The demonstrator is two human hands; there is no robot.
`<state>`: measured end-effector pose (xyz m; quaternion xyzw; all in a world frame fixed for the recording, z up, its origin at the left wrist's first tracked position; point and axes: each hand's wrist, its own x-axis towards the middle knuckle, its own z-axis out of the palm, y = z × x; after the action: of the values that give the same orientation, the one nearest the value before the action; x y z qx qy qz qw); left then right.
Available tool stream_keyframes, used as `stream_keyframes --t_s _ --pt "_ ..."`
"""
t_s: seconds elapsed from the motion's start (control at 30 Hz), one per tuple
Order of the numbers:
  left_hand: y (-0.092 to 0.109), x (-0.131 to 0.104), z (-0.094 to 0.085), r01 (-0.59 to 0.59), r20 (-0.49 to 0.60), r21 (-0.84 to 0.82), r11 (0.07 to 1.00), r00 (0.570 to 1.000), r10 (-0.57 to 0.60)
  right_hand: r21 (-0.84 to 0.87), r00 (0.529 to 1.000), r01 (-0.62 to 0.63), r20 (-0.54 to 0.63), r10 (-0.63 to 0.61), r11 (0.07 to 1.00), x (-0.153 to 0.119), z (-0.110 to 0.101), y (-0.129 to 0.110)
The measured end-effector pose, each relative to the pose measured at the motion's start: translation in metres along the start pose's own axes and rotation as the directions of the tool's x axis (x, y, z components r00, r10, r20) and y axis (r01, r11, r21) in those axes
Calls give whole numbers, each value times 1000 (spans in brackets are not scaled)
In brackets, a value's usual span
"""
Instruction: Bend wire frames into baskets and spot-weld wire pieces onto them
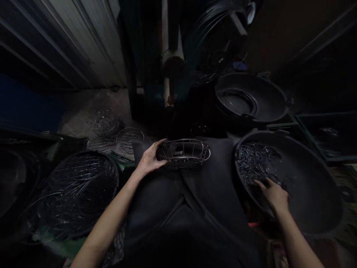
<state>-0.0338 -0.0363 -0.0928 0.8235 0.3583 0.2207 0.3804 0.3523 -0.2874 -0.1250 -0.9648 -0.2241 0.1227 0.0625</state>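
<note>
Basket [184, 158]: glossy, smooth metal wire is being seen. Small pieces [255, 160]: shiny metal is being noted. Their tub [309, 190]: smooth, matt plastic is being shown. Wall [92, 41]: ridged, dull metal is being observed.

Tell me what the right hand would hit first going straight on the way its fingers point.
The right hand would most likely meet the pile of small shiny pieces in the dark basin first; it looks close to them or already touching, but the dim view leaves depth unclear.
</note>
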Motion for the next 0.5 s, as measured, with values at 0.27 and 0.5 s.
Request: stream_keyframes --t_s 0.27,0.5 --pt "42 18 -15 -168 36 197 966 986 164 803 990 90 -9 -139 590 -83 -65 -135" --pt "61 23 -18 -225 41 384 895 973 227 899 827 99 164 -538 426 -108 -45 -220"
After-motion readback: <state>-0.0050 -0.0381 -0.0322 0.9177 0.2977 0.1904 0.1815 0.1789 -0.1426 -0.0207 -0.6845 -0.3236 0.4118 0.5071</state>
